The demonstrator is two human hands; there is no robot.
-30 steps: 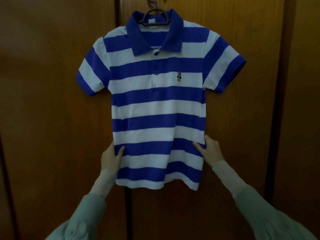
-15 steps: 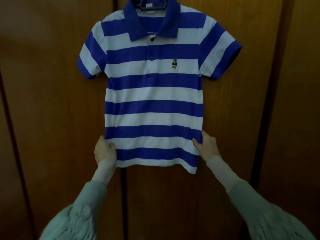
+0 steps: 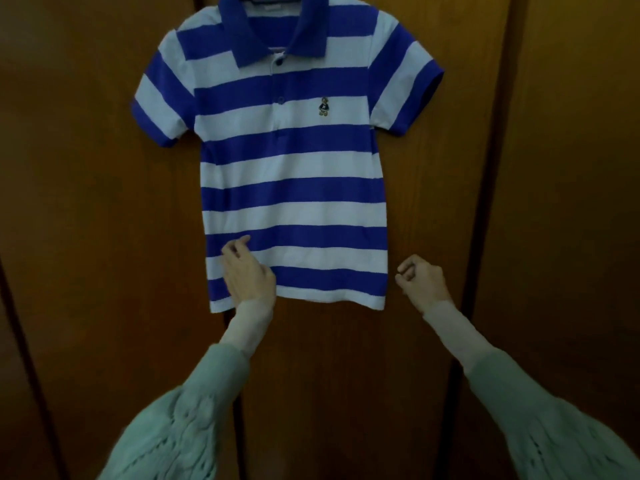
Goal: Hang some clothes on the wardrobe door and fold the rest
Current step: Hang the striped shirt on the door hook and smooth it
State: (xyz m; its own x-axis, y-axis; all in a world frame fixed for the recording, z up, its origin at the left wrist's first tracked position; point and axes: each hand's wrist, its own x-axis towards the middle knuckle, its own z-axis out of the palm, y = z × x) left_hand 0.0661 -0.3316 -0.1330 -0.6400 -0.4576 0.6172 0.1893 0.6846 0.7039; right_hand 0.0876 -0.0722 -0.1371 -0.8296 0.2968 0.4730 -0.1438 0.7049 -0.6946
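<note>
Sleeves (image 3: 194, 420): pale green knit, nearest the camera, both arms raised toward the door.

Left hand (image 3: 247, 275): fingers loosely curled, in front of the shirt's lower left corner, grasping nothing; half a second ago it pinched that side seam.

Right hand (image 3: 420, 280): clenched on nothing, just beside the right hem, clear of the cloth; earlier it held that edge.

Shirt (image 3: 294, 188): blue-and-white striped polo, hanging flat and straight against the wardrobe door (image 3: 104, 202).

Status: both hands have let go; this garment seems hung, so the next piece is likely due.
</note>
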